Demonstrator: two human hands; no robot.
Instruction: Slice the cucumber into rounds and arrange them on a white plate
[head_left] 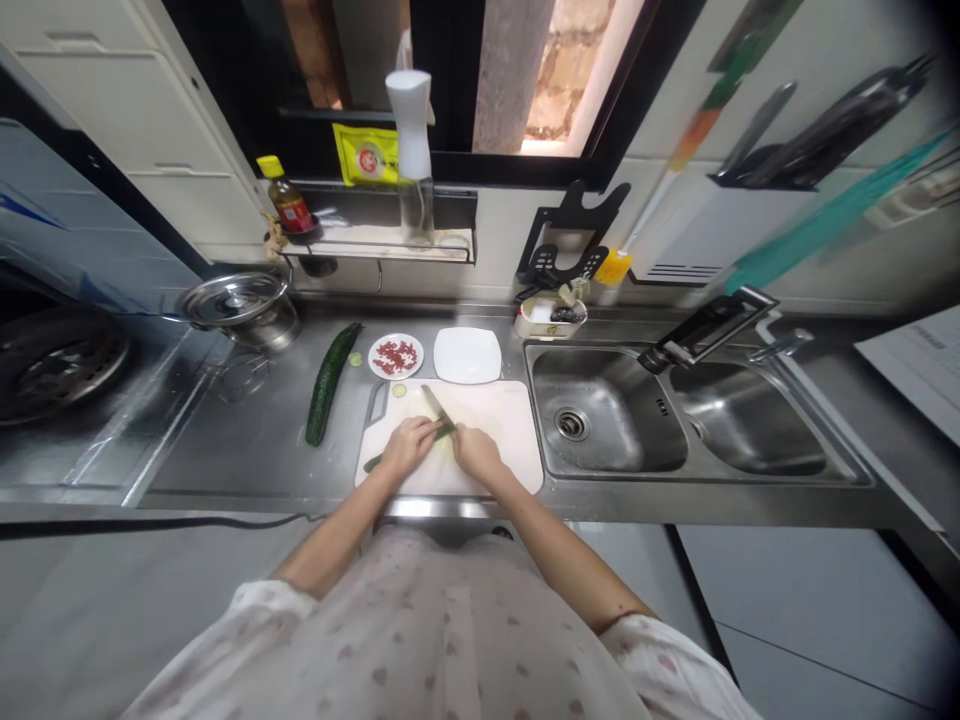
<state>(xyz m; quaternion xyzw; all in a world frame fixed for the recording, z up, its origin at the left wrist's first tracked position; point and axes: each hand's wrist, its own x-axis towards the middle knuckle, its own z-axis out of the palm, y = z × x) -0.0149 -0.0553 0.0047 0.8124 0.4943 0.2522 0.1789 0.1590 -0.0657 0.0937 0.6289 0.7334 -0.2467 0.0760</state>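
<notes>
My right hand point(478, 453) is closed around the handle of a kitchen knife point(432, 400), whose blade points away from me and to the left. My left hand point(409, 444) presses on a cucumber point(373, 464) lying on the white cutting board point(517, 430). Its dark green end shows left of my fingers, and most of it is hidden beneath the hand. The blade is right at my left fingertips; whether it is in the cucumber I cannot tell. A pale round slice point(400, 391) lies near the board's top left corner.
A whole cucumber point(330, 385) and a small slice point(355, 359) lie left of the board. Behind it stand a plate of chopped red pieces point(396, 357) and a white square plate point(467, 355). A lidded steel pot point(240, 305) stands left; a double sink point(611, 410) is right.
</notes>
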